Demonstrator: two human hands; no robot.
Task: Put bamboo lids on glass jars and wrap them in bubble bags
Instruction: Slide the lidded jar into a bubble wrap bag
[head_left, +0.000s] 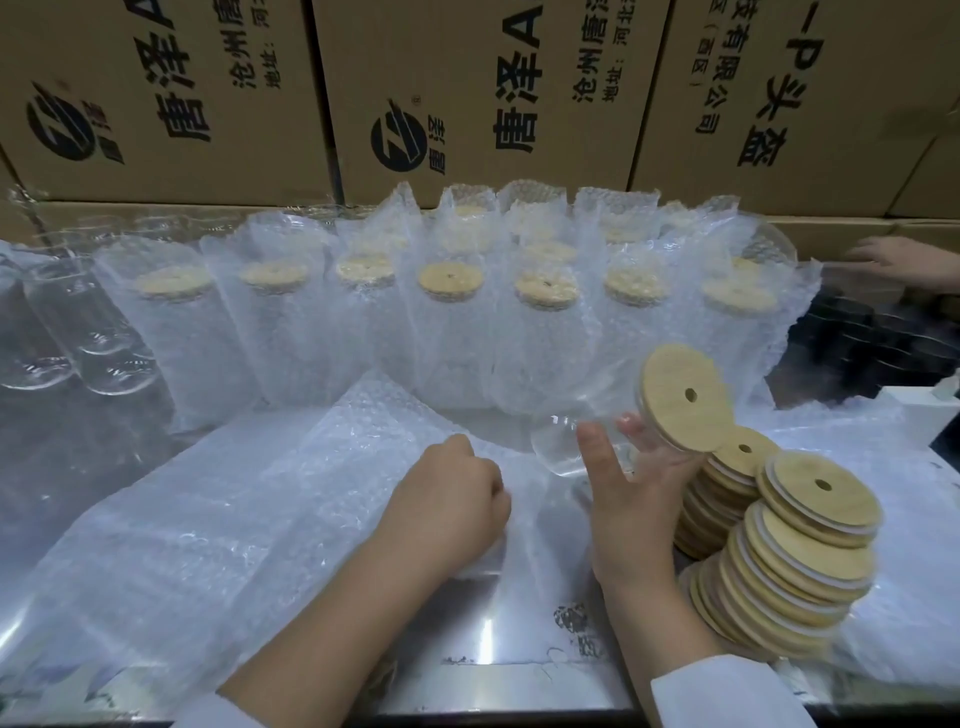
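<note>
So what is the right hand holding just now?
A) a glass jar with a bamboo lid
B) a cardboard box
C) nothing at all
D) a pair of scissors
A: the right hand grips a tilted clear glass jar capped by a bamboo lid; the left hand grips a bubble bag.

Steel table (shiny) bears bubble bags, lid stacks.

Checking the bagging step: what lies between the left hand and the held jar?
Head view: only flat bubble bags lie between the left hand and the right hand's jar.
</note>
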